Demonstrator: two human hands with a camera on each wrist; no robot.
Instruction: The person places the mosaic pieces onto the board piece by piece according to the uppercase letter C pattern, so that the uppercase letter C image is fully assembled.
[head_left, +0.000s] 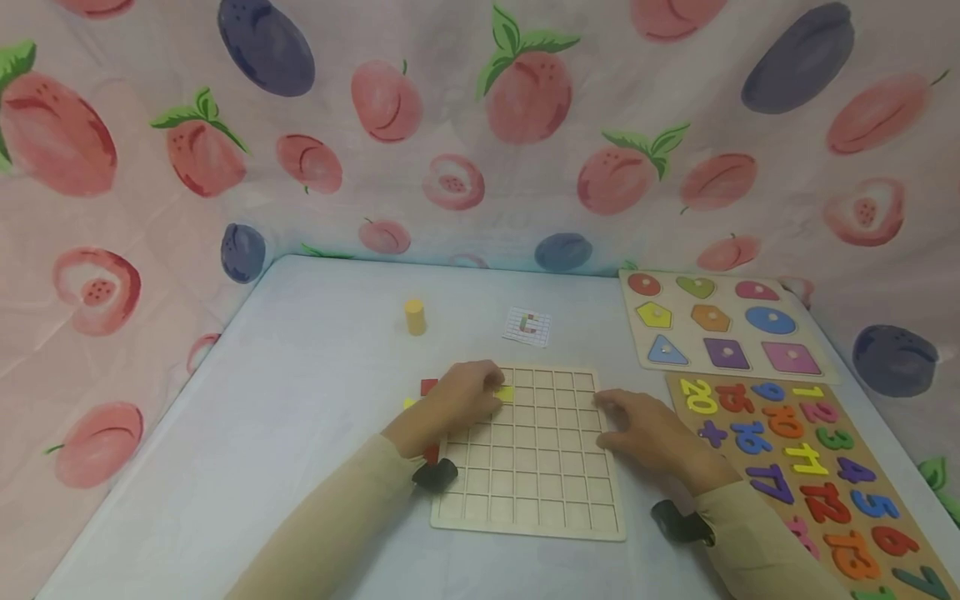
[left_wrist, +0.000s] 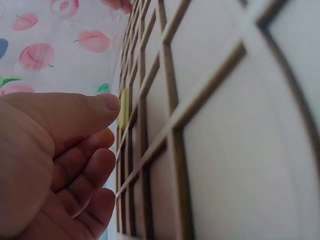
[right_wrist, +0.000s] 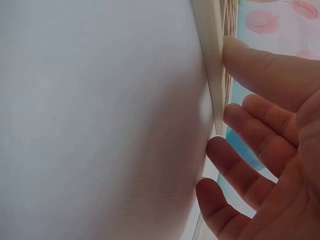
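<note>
From where I'm standing, a yellow tile (head_left: 506,393) is sitting on the grid board (head_left: 536,460), towards the board's upper left, near the middle of the frame. The left hand (head_left: 459,397) is reaching in from the lower left, and the tile is lying just to the right of its fingertips, so this hand is clearly being the nearer one. The tile is looking roughly square, showing no evident long axis from above; in the left wrist view it is appearing as a thin strip beside the thumb tip. The thumb is lying close against it there, while the other fingers are curling loosely; I cannot tell whether they are pinching the tile.

The right hand (head_left: 648,431) is resting at the board's right edge, thumb and fingers standing apart, the thumb touching the rim and nothing being gripped. The tile is lying well to its left, across several bare cells.

A red tile (head_left: 429,387) is showing just beyond the left forearm, and a small pattern card (head_left: 528,326) is lying on the surface (head_left: 330,350) above the board, with a yellow cylinder (head_left: 415,317) standing to its left.
</note>
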